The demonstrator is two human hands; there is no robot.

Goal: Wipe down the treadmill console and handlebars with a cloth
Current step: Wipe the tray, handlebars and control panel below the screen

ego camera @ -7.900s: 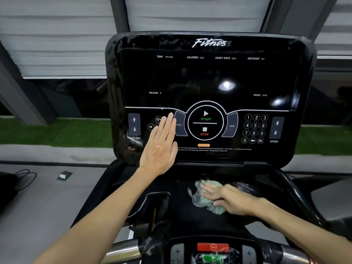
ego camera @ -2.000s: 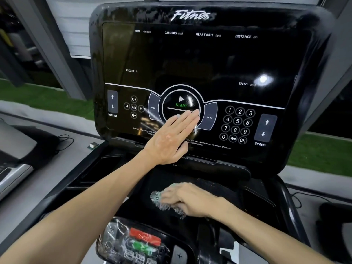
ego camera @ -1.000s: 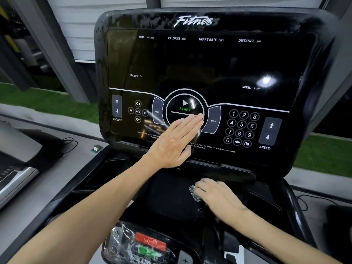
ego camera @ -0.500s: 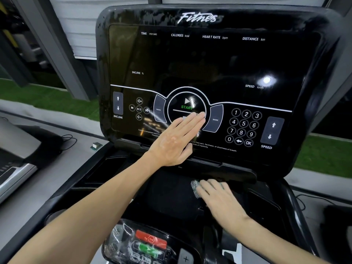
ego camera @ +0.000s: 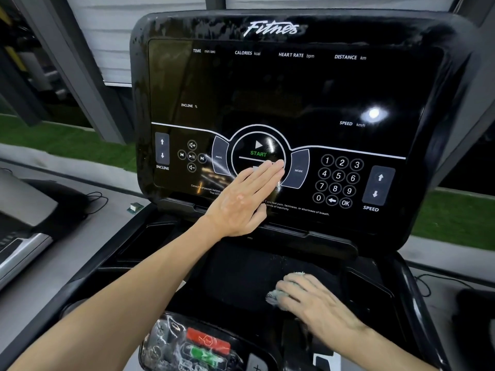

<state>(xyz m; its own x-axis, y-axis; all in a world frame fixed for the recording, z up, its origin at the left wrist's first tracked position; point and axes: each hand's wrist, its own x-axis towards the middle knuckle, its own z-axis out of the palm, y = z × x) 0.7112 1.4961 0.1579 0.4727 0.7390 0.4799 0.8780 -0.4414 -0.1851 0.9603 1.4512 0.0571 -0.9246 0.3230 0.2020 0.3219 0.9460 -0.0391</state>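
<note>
left hand (ego camera: 241, 204) flat on the console (ego camera: 267, 84), fingers straight | right hand (ego camera: 318, 303) pressing cloth (ego camera: 273, 297) on tray (ego camera: 227, 277); fingers relaxed

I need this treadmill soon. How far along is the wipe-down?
Done: cannot confirm; the console shows streaks along its top edge. In hand: the right hand presses the cloth on the tray below, while the left hand rests flat on the console. Left: the handlebars, out of view.
</note>
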